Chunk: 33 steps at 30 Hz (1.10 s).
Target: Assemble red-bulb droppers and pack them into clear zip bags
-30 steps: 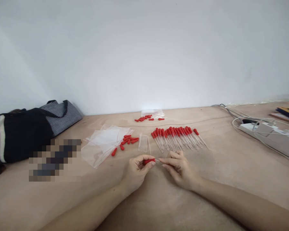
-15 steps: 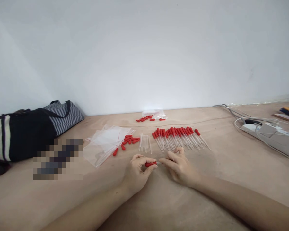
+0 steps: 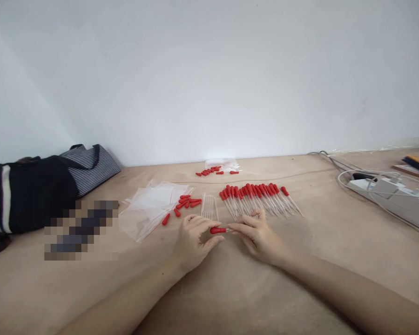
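A dropper with a red rubber bulb (image 3: 217, 230) and a clear tube lies crosswise between my hands. My right hand (image 3: 260, 236) pinches its tube, and the fingers cover most of that tube. My left hand (image 3: 197, 237) is open around the bulb, thumb below and fingers above it. Just beyond, a row of droppers (image 3: 254, 191) with red bulbs lies side by side. Several clear tubes (image 3: 208, 204) are lined up left of that row. Loose red bulbs (image 3: 187, 203) rest beside the tubes, partly on clear zip bags (image 3: 153, 202).
Near the wall lie more red bulbs (image 3: 209, 171) and a clear bag (image 3: 223, 163). On the left stand a black and striped bag (image 3: 45, 190) and a pixelated dark item (image 3: 84, 230). A white power strip (image 3: 394, 195) with cables is at right.
My left thumb and fingers have parted from the red bulb they were gripping. The dropper, still in my right hand, sits slightly higher in the view.
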Tool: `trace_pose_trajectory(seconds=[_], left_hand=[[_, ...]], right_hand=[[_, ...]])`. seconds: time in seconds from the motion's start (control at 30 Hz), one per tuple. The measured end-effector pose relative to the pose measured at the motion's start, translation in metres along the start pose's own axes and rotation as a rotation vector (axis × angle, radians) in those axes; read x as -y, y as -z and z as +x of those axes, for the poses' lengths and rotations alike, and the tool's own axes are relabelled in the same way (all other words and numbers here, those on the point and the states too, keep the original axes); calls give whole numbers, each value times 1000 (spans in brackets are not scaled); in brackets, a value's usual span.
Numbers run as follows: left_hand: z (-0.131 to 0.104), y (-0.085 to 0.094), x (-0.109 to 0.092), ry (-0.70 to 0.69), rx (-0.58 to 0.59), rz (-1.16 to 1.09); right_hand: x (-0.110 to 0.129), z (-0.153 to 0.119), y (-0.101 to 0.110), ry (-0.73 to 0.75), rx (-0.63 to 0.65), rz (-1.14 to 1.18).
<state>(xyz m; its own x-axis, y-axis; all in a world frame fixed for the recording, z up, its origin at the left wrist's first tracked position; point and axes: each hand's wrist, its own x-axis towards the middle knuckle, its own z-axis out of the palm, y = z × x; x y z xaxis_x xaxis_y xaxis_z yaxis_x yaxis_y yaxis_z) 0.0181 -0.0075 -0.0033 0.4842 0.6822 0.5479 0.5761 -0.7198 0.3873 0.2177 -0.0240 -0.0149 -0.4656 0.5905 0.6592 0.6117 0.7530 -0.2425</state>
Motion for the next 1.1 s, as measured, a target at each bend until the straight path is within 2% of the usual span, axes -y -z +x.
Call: trace_pose_trajectory(seconds=[0.1, 0.27, 0.5, 0.6, 0.67, 0.8, 0.87, 0.97, 1.1], left_hand=[[0, 2, -1, -33, -26, 27], [-1, -1, -4, -13, -47, 28], [1, 1, -2, 55, 23, 77], [3, 5, 5, 79, 22, 113], [5, 11, 13, 140, 7, 167], [11, 33, 38, 395, 19, 355], [12, 44, 51, 494, 48, 431], [12, 55, 62, 540, 100, 474], [11, 58, 63, 523, 158, 516]], right_hand=[[1, -1, -1, 15, -16, 4], [0, -3, -3, 30, -4, -3], [2, 6, 9, -58, 90, -155], [2, 13, 7, -52, 196, -204], [1, 21, 3, -117, 248, -206], [-7, 47, -9, -453, 247, -212], [-10, 63, -17, -570, 266, -268], [-12, 81, -31, -638, 306, -356], [-13, 90, -48, -662, 332, -386]])
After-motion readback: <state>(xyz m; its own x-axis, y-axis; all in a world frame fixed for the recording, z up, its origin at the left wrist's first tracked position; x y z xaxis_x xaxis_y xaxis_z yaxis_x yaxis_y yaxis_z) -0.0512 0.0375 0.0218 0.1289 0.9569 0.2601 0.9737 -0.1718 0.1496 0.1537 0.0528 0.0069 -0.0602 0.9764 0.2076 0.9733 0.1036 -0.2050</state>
